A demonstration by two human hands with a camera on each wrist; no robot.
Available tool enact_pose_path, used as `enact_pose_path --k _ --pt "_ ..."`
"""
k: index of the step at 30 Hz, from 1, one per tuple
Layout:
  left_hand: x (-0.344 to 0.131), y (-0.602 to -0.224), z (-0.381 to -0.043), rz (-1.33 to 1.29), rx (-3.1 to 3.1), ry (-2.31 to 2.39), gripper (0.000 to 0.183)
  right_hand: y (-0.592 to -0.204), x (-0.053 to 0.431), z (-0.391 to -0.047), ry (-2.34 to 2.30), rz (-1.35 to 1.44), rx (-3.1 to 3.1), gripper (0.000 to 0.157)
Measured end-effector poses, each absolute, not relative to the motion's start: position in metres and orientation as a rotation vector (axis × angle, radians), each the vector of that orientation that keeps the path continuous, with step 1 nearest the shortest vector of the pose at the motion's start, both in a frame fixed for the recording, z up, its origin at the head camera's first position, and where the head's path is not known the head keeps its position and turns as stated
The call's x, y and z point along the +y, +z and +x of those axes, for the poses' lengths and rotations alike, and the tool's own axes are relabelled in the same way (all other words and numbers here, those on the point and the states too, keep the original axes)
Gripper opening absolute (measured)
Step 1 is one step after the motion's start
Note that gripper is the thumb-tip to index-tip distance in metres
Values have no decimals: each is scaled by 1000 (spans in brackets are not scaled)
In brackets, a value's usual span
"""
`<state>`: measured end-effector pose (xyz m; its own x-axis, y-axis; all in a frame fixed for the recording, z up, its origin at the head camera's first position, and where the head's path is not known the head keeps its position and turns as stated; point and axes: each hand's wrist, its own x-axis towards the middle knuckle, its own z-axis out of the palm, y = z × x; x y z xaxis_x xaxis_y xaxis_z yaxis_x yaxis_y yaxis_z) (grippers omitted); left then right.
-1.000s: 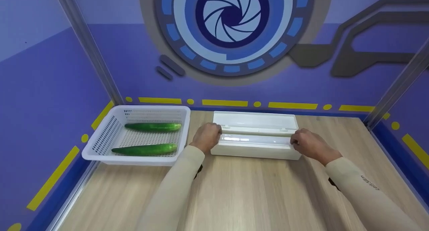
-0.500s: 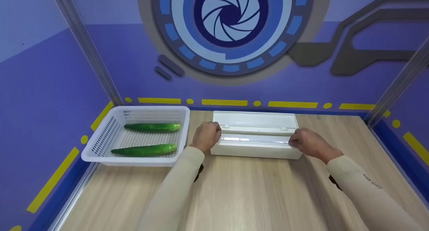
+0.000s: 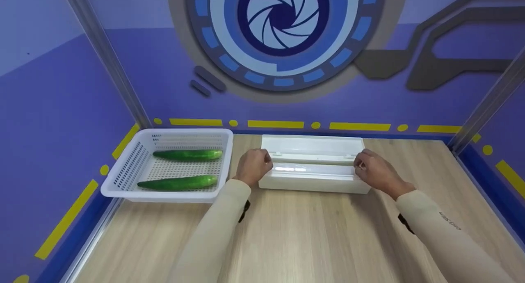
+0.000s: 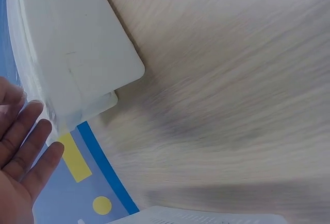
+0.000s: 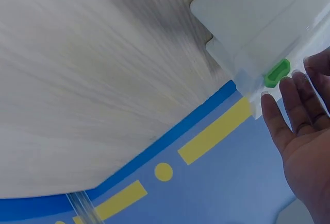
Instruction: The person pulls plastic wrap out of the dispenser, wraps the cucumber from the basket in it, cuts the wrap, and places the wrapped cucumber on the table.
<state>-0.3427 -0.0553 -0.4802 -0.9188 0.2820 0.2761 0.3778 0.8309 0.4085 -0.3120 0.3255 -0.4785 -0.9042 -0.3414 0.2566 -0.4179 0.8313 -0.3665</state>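
A long white cling film dispenser (image 3: 313, 185) lies on the wooden table in the head view, its lid (image 3: 311, 144) tipped back toward the wall. Shiny clear film (image 3: 313, 169) stretches along its opening. At the left end, my left hand (image 3: 252, 167) pinches the film's edge between thumb and index finger, the other fingers spread loosely. My right hand (image 3: 378, 173) does the same at the opposite end. In the right wrist view, a green cutter slider (image 5: 277, 73) shows through the film beside those fingertips. The film's roll is hidden inside the box.
Left of the dispenser stands a white perforated basket (image 3: 168, 199) holding two cucumbers, one farther back (image 3: 188, 155) and one nearer (image 3: 177, 183). A purple wall (image 3: 279, 106) closes off the back of the table (image 3: 295, 238), with metal posts at both rear corners.
My right hand has risen slightly and shifted back toward the lid, still pinching the film. My left hand stays almost in place. Basket and cucumbers are unmoved.
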Motion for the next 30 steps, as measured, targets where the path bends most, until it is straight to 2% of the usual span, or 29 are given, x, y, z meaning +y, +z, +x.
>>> enact_pose_path --k 13,25,30 --pt "-52 -484 -344 -526 -2690 -929 6 -489 314 -312 686 355 -2760 4" --pt "-51 -474 -344 -484 -2640 -990 2 -485 320 -312 580 465 -2612 9" --pt "-55 -472 -346 -552 -2567 -928 8 -479 322 -311 578 464 -2602 12"
